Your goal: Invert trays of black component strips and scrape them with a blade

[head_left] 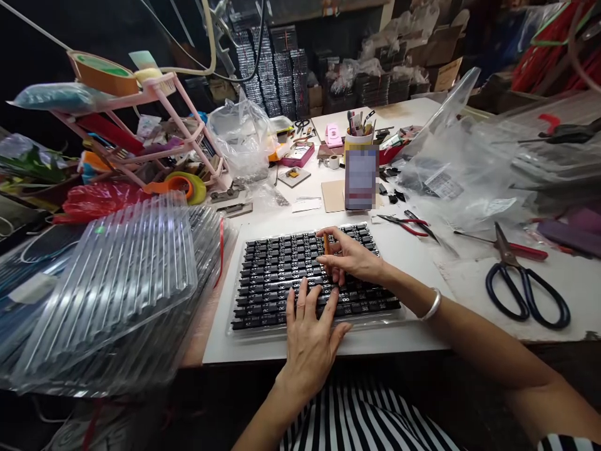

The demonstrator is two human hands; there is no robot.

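Note:
A clear plastic tray (375,317) lies on the white board in front of me, filled with rows of small black parts (267,275) that carry white markings. My left hand (310,329) rests on the near part of these rows, palm down and fingers spread. Over the right half of the tray, my right hand (352,254) is closed on a thin orange-brown stick (327,245), held upright between thumb and fingers. Its lower end is hidden by my fingers, so I cannot tell what it touches.
Stacked clear ribbed trays (136,257) stand at the left, below a pink rack (164,119). A phone (361,178) leans against a pen cup (359,139) behind the tray. Red-handled pliers (408,224), large scissors (511,275) and plastic bags (451,175) lie at the right.

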